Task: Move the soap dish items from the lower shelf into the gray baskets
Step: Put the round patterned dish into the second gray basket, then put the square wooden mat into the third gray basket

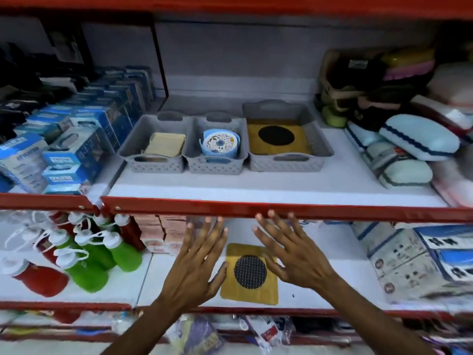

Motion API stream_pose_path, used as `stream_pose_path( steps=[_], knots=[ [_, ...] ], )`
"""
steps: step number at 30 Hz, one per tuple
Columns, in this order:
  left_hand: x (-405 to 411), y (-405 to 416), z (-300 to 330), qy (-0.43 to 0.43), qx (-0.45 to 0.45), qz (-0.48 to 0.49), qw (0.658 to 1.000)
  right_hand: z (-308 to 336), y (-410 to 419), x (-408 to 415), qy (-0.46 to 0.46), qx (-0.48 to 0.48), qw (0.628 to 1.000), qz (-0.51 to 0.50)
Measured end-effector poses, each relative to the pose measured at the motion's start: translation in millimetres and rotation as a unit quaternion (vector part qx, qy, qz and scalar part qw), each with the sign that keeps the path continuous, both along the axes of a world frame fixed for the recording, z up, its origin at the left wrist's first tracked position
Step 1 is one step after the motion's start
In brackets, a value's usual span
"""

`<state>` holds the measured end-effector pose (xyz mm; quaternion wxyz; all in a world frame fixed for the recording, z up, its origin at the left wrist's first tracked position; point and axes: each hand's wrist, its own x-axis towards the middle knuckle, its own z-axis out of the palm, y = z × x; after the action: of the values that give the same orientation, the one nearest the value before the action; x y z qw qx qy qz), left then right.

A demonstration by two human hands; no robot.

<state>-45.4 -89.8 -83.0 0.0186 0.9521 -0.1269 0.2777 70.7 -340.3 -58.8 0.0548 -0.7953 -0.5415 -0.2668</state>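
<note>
A yellow square soap dish with a round black mesh centre (249, 274) lies flat on the lower shelf (332, 252). My left hand (197, 262) hovers at its left edge and my right hand (289, 254) at its right edge, both with fingers spread and holding nothing. On the upper shelf stand three gray baskets: the left one (153, 160) holds beige flat pieces, the middle one (213, 163) holds a round blue floral dish (220, 143), and the large right one (289, 160) holds another yellow dish with a black centre (277, 138).
The red front rail of the upper shelf (256, 207) runs just above my fingertips. Green and red bottles (97, 254) stand left on the lower shelf, boxed goods (414, 254) right. Blue boxes (76, 149) and light-blue cases (417, 139) flank the baskets.
</note>
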Motion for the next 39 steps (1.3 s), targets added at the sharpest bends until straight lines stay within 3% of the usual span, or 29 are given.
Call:
stream_pose_path(
  steps=[5, 9, 14, 20, 26, 29, 31, 39],
  knots=[
    [2.8, -22.9, -64.5, 0.184, -0.075, 0.029, 0.98, -72.1, -15.4, -18.6, 0.19, -0.09, 0.973, -0.093],
    [16.1, -41.5, -106.4, 0.379, -0.131, 0.121, 0.908, -121.6, -13.7, -23.6, 0.356, -0.131, 0.894, -0.238],
    [40.0, -59.1, -113.7, 0.448, -0.179, 0.189, 0.855, -147.1, -2.5, -22.9, 0.455, -0.116, 0.818, -0.331],
    [50.8, -63.3, -103.9, 0.401, -0.284, 0.229, 0.84, -141.8, 10.1, -25.5, 0.533, 0.034, 0.77, -0.349],
    [40.8, -59.3, -79.2, 0.25, -0.481, 0.287, 0.79, -120.1, 10.0, -31.2, 0.563, 0.279, 0.698, -0.343],
    [25.9, -57.1, -61.3, 0.175, -0.538, 0.288, 0.773, -104.1, 6.5, -40.5, 0.553, 0.389, 0.667, -0.312],
    [14.5, -55.7, -49.5, 0.126, -0.561, 0.277, 0.77, -91.4, 2.8, -46.7, 0.531, 0.433, 0.668, -0.29],
    [-15.5, -43.3, 15.0, -0.003, -0.646, 0.15, 0.749, -14.8, -4.4, -62.0, 0.39, 0.521, 0.74, -0.168]
  ],
)
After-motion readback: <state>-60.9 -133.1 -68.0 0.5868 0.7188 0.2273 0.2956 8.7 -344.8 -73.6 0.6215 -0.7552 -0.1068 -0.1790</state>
